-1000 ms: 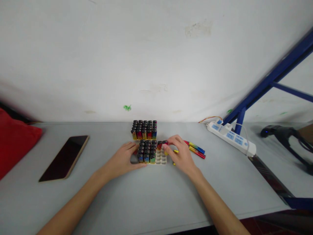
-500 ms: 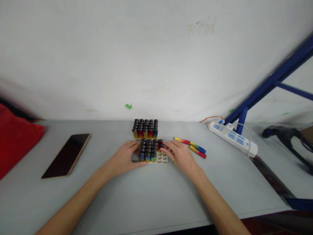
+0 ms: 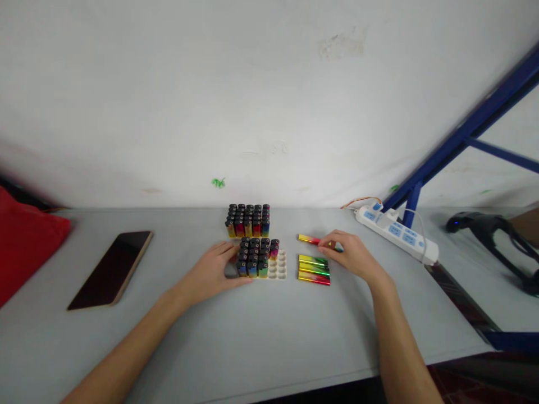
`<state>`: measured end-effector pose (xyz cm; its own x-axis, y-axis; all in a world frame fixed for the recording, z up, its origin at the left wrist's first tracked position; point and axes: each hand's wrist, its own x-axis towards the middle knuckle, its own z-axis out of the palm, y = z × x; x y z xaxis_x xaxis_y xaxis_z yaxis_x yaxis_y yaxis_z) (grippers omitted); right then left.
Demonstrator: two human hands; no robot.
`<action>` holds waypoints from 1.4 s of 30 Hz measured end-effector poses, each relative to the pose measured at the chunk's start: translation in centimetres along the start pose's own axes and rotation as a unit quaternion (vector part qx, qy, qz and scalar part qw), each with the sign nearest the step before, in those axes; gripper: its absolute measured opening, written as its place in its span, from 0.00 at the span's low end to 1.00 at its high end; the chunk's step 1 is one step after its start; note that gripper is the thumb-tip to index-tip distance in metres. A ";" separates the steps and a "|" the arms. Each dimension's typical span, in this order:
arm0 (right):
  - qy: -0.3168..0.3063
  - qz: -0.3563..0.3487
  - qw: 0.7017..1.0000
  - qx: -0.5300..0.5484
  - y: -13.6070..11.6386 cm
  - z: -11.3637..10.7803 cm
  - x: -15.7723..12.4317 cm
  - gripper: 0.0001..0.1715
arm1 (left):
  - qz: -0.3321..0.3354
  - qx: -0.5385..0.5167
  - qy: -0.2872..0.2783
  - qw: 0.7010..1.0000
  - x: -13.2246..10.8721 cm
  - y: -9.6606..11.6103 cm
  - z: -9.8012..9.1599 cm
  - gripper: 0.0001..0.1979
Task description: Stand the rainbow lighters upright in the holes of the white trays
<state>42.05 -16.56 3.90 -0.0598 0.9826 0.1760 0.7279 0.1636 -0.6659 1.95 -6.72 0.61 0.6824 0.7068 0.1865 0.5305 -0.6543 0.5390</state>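
Black-topped, colourful lighters (image 3: 254, 258) stand in rows in a pale tray (image 3: 277, 272), whose right side shows bare slots. Around the tray's left side curls my left hand (image 3: 213, 270), its fingers bent against the tray and lighters. My right hand (image 3: 346, 253) is at the right, its fingertips pinched at loose lighters; which one they grip is partly hidden. A yellow-and-red lighter (image 3: 308, 239) lies by those fingertips. Several lighters (image 3: 314, 269) lie flat side by side between the tray and my right hand.
Behind the tray stands another block of lighters (image 3: 248, 221). A dark phone (image 3: 112, 269) and a red cloth-like item (image 3: 29, 241) are at the left. A white power strip (image 3: 398, 233), a black device (image 3: 484, 230) and a blue metal frame (image 3: 458, 140) are at the right.
My right hand has moved right, from the tray to the loose lighters. A lighter now stands uncovered in the tray's fourth column. My left hand stays at the tray.
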 end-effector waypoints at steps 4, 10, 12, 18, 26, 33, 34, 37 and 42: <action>-0.056 0.017 0.998 -0.017 0.5 0.2 -0.4 0.07 | 0.005 0.014 -0.015 1.000 0.1 -0.1 0.1 0.27; -0.049 0.014 0.998 -0.043 0.4 1.4 -0.4 0.05 | 0.000 0.006 -0.007 1.000 0.0 -0.1 0.1 0.29; -0.009 0.000 1.000 -0.004 -0.1 1.6 -0.1 0.05 | 0.003 0.003 -0.003 1.000 0.0 -0.1 0.0 0.32; 0.158 0.062 0.941 0.295 -3.3 2.9 1.0 0.25 | 0.004 0.007 0.001 1.000 0.0 -0.3 0.2 0.33; 0.122 0.109 0.816 0.554 -7.4 6.0 1.6 0.35 | -0.002 0.024 -0.009 1.000 0.1 -0.1 0.1 0.28; 0.041 0.112 0.830 0.544 -7.9 7.1 1.1 0.32 | 0.005 0.026 -0.006 1.000 0.0 0.1 0.0 0.28; 0.036 0.116 0.831 0.543 -7.9 7.1 1.1 0.32 | 0.007 0.025 -0.002 1.000 0.0 0.0 0.0 0.28; 0.026 0.123 0.834 0.538 -7.8 7.2 1.2 0.32 | 0.013 0.024 0.003 1.000 0.0 -0.1 0.1 0.28; 0.030 0.106 0.858 0.502 -7.7 7.3 1.2 0.31 | 0.020 0.020 0.003 1.000 0.0 -0.3 0.2 0.29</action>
<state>31.39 -15.96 3.97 0.0573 0.9983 -0.0087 -0.2385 0.0052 -0.9711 1.89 -6.57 0.29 0.7006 0.6815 0.2114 0.5231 -0.6920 0.4975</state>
